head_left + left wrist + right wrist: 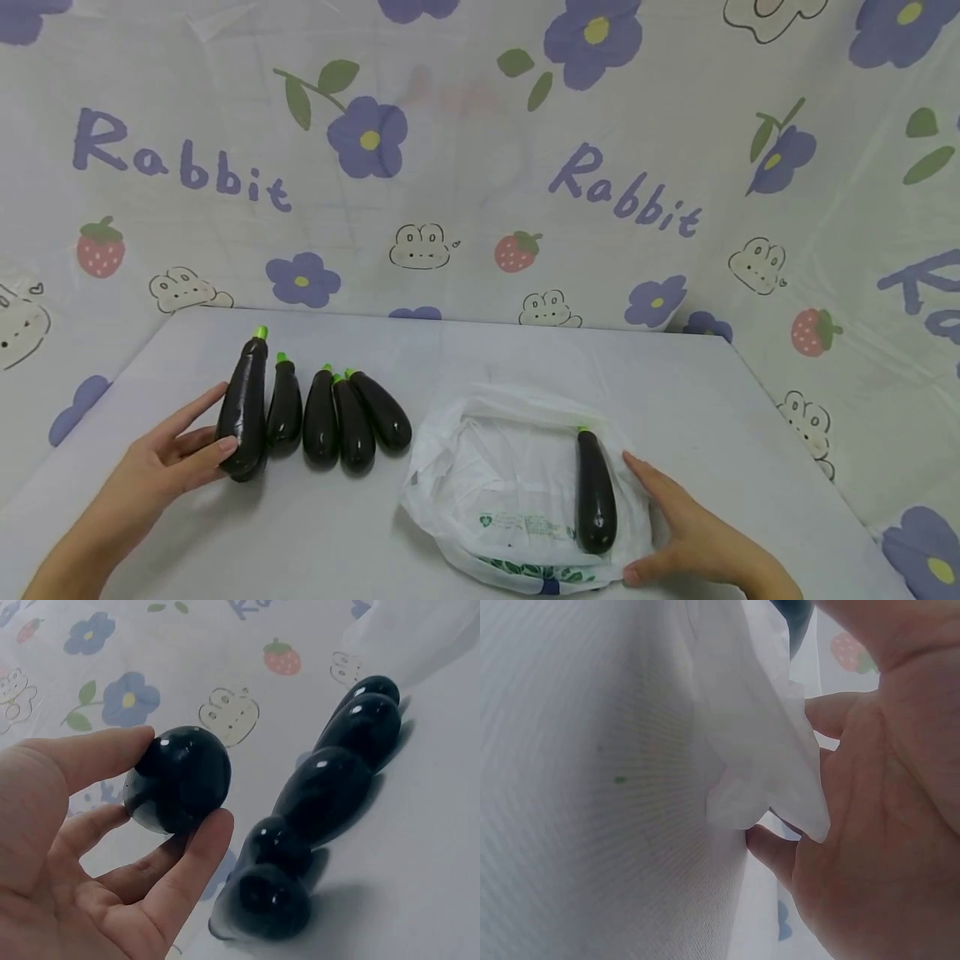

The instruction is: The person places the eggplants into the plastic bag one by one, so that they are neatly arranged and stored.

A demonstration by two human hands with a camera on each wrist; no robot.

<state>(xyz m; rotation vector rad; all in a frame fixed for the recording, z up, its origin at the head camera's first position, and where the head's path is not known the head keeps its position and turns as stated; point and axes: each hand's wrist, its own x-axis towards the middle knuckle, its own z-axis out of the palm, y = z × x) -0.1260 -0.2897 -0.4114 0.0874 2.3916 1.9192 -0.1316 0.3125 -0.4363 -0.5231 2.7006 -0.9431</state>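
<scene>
My left hand point(161, 462) pinches a glossy dark eggplant point(246, 400) with a bright green stem between thumb and fingers. Its rounded end point(180, 780) faces the camera in the left wrist view, lifted off the table beside a row of other eggplants point(326, 791). A white plastic bag point(480, 492) with green print lies spread at the table's centre right, its mouth turned up. One eggplant point(596, 496) lies on its right part. The right hand point(693, 533) is spread along the bag's right edge, thumb at the near corner and fingertips at the far side; thin plastic point(772, 750) runs beside its palm.
Several more eggplants point(321, 421) lie in a row left of the bag, stems pointing away. A white table point(525, 354) carries everything. Behind and to the right hangs a printed cloth point(465, 192) with flowers, rabbits and strawberries.
</scene>
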